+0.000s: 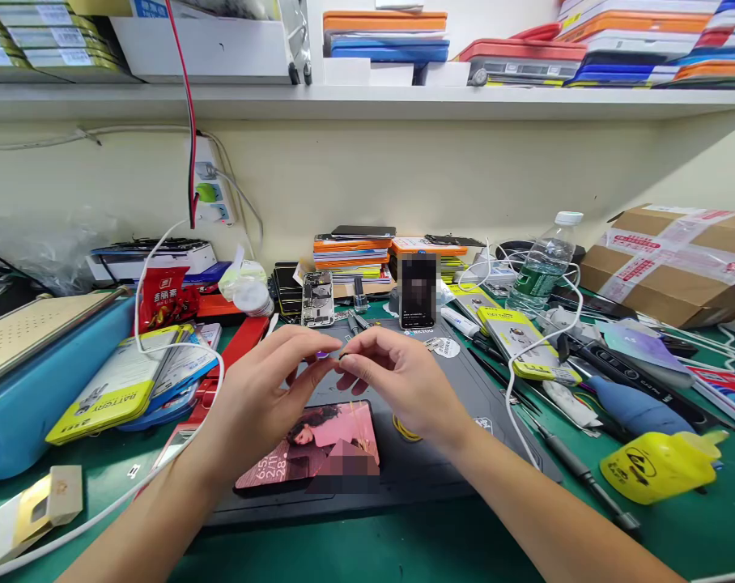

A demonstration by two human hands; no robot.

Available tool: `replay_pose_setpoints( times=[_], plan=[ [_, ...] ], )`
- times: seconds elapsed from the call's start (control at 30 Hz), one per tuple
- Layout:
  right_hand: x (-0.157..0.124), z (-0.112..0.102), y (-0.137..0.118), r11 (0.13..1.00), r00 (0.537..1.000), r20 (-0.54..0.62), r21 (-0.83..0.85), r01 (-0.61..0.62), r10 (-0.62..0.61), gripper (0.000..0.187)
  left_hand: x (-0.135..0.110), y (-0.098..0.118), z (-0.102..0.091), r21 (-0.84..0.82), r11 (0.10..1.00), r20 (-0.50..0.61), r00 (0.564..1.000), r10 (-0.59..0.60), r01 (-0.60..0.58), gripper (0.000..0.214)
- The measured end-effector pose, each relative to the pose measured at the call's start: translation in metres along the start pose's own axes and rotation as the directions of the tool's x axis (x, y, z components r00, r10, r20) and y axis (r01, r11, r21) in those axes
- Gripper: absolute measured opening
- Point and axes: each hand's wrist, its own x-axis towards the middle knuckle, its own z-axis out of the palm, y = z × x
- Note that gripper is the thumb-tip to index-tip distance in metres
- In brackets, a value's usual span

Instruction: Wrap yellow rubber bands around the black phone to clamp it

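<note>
My left hand (264, 389) and right hand (397, 376) meet over the phone (319, 453) on the near counter (404, 542), fingers pinching a tiny dark part (342, 355), mostly hidden; I can't identify it.

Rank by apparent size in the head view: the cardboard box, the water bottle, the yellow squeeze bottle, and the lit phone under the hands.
1. cardboard box
2. lit phone, though nearness to the camera inflates it
3. yellow squeeze bottle and water bottle: too alike to rank
</note>
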Motion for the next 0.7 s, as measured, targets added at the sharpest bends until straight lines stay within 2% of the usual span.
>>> replay_pose_setpoints(
  times=[0.1, 0.23, 0.37, 0.5, 0.6, 0.7],
  plan=[
    [0.002, 0.0, -0.004, 0.979, 0.987, 0.064, 0.133, -0.155, 0.147, 0.029, 0.001, -0.001, -0.002, -0.03, 0.998, 0.002, 0.998, 0.063, -0.063, 0.024],
    [0.005, 0.001, -0.005, 0.945, 0.966, 0.067, 0.2, -0.258, 0.249, 0.033, 0.005, -0.006, -0.004, -0.111, 0.993, 0.043, 0.999, 0.033, -0.028, 0.015],
    [0.008, 0.003, -0.005, 0.943, 0.961, 0.054, 0.181, -0.278, 0.272, 0.034, 0.009, -0.01, -0.006, -0.17, 0.984, 0.077, 0.996, -0.037, 0.05, 0.013],
    [0.008, 0.001, -0.003, 0.939, 0.951, 0.106, 0.158, -0.305, 0.291, 0.035, 0.012, -0.011, -0.01, -0.244, 0.967, 0.118, 0.992, -0.045, 0.072, 0.016],
    [0.008, 0.001, -0.002, 0.929, 0.947, 0.123, 0.194, -0.315, 0.295, 0.036, 0.013, -0.009, -0.014, -0.303, 0.95, 0.132, 0.991, -0.034, 0.073, 0.015],
    [0.007, 0.001, -0.001, 0.928, 0.959, 0.113, 0.248, -0.28, 0.259, 0.032, 0.013, -0.007, -0.014, -0.38, 0.916, 0.126, 0.988, -0.09, 0.132, 0.014]
  ],
)
